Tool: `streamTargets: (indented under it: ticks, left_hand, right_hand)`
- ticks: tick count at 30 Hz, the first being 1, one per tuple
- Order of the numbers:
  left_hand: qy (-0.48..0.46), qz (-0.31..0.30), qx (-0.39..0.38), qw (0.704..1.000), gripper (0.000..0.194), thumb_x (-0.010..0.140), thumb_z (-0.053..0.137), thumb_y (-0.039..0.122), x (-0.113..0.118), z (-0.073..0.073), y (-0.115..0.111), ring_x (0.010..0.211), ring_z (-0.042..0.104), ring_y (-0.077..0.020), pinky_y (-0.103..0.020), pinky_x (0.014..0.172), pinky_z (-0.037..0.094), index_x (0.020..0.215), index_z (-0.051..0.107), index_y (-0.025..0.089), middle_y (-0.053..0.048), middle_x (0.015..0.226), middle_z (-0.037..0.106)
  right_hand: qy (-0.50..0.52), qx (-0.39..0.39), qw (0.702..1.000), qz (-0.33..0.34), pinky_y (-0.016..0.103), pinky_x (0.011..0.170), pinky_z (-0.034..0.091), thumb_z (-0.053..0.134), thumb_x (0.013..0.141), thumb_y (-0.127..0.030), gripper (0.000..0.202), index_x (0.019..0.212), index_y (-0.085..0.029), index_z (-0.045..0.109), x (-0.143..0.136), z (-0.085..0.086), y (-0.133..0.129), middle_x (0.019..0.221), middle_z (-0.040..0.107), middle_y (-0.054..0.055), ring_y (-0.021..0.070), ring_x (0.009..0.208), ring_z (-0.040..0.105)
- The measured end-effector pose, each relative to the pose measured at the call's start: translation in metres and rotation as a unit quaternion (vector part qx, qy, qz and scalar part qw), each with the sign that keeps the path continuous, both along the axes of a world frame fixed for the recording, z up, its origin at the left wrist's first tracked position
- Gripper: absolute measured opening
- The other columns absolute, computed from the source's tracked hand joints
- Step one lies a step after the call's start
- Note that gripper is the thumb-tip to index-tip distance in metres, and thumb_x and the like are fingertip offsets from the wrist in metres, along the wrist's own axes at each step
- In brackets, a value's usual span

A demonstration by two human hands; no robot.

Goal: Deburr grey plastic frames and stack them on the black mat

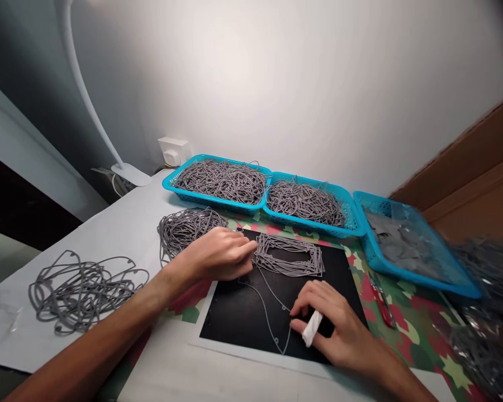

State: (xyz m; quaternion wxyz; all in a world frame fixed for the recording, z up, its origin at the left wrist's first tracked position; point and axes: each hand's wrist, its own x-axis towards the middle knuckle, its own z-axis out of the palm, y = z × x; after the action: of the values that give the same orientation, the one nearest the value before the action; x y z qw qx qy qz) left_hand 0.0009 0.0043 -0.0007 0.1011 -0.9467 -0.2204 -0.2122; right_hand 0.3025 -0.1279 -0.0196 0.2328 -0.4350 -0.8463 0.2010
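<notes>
A thin grey rubber gasket (267,316), a loop with small round tabs, stretches between my two hands over a black mat (226,321). My left hand (228,254) is closed at its upper end; the fingertips are partly hidden. My right hand (333,321) pinches the right side of the loop between thumb and finger. White wrapping (312,328) goes round one finger of that hand. Just beyond the hands, a stack of rectangular grey gaskets (291,269) lies flat on the mat. Behind my left wrist sits a tangled heap of gaskets (184,229).
Two blue baskets (212,196) full of grey gaskets stand along the wall. A third blue basket (421,282) at right holds flat grey pieces. Red-handled scissors or pliers (383,307) lie beside the mat. Loose gaskets (81,293) are at left, near a white lamp (129,174).
</notes>
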Motion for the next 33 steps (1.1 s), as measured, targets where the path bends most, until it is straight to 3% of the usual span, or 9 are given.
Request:
streamTargets:
  ticks: [5,8,11,14,19,24,26,30,33]
  left_hand:
    - [0.011,0.024,-0.158,0.987,0.024,0.099,0.052,0.021,-0.008,0.006,0.008,0.06,0.062,-0.0185,-0.034,0.059,0.038,0.075,0.057,0.023,-0.002,0.07,0.067]
    - [0.003,0.028,-0.273,0.962,0.014,0.099,0.059,0.028,-0.007,0.01,0.007,0.066,0.066,-0.0189,-0.033,0.061,0.039,0.086,0.062,0.023,-0.001,0.079,0.071]
    - [0.01,0.028,-0.353,0.935,0.002,0.095,0.062,0.024,-0.006,0.012,0.003,0.067,0.065,-0.0185,-0.033,0.062,0.04,0.095,0.064,0.024,0.0,0.082,0.072]
    - [0.013,0.025,-0.38,0.925,0.007,0.093,0.061,0.02,-0.005,0.013,0.001,0.068,0.064,-0.0188,-0.033,0.066,0.043,0.098,0.063,0.024,0.001,0.082,0.071]
    - [0.01,0.027,-0.407,0.913,0.009,0.102,0.06,0.03,-0.008,0.013,0.003,0.07,0.064,-0.02,-0.032,0.066,0.043,0.109,0.062,0.025,0.001,0.083,0.071]
    - [0.016,0.01,-0.441,0.897,0.015,0.106,0.057,0.034,-0.009,0.015,0.004,0.077,0.062,-0.0209,-0.031,0.069,0.044,0.1,0.066,0.024,-0.003,0.091,0.071]
    - [0.012,0.015,-0.465,0.885,0.019,0.108,0.057,0.038,-0.01,0.017,0.005,0.08,0.062,-0.0214,-0.032,0.071,0.045,0.101,0.067,0.023,-0.004,0.094,0.071]
    - [-0.004,0.009,-0.551,0.834,0.024,0.109,0.057,0.043,-0.015,0.025,0.004,0.083,0.064,-0.0215,-0.031,0.074,0.048,0.1,0.064,0.022,-0.004,0.096,0.071]
    - [-0.017,-0.043,-0.662,0.748,0.025,0.108,0.064,0.044,-0.018,0.033,0.004,0.092,0.071,-0.0231,-0.03,0.079,0.054,0.1,0.062,0.022,-0.005,0.096,0.075]
  right_hand:
    - [-0.013,0.013,0.999,-0.035,0.038,0.079,0.046,0.068,0.108,-0.025,0.004,0.11,-0.026,0.065,-0.005,-0.006,-0.002,0.094,0.07,0.002,0.023,0.087,0.067]
    - [-0.015,-0.02,0.999,-0.025,0.038,0.081,0.046,0.065,0.104,-0.016,0.011,0.104,-0.026,0.062,-0.006,-0.004,-0.001,0.094,0.07,0.002,0.0227,0.088,0.066]
    - [-0.02,-0.03,0.999,-0.026,0.037,0.08,0.042,0.067,0.104,-0.017,0.012,0.099,-0.026,0.06,-0.008,-0.002,-0.001,0.092,0.067,0.0,0.0222,0.085,0.061]
    - [-0.017,-0.036,0.999,-0.03,0.036,0.078,0.039,0.066,0.103,-0.014,0.016,0.097,-0.026,0.058,-0.009,-0.002,-0.001,0.091,0.064,-0.001,0.0216,0.085,0.059]
    - [-0.016,-0.061,0.998,-0.017,0.037,0.082,0.039,0.064,0.102,-0.009,0.018,0.098,-0.025,0.056,-0.008,-0.003,0.0,0.095,0.065,-0.001,0.0212,0.087,0.059]
    - [-0.028,-0.017,0.999,-0.034,0.037,0.077,0.037,0.068,0.11,-0.026,0.015,0.1,-0.025,0.057,-0.007,-0.009,0.0,0.092,0.062,0.0,0.0221,0.083,0.057]
    - [-0.031,-0.014,0.999,-0.026,0.036,0.076,0.037,0.065,0.112,-0.025,0.016,0.099,-0.025,0.056,-0.007,-0.01,-0.001,0.092,0.063,-0.001,0.0214,0.082,0.057]
    - [-0.03,0.03,0.999,-0.005,0.035,0.075,0.038,0.056,0.114,-0.017,0.018,0.098,-0.025,0.053,-0.004,-0.01,0.001,0.092,0.064,0.0,0.0212,0.081,0.058]
    - [-0.026,0.045,0.999,-0.013,0.034,0.075,0.039,0.06,0.112,-0.017,0.016,0.099,-0.025,0.054,-0.002,-0.01,0.002,0.093,0.065,0.0,0.0219,0.082,0.059]
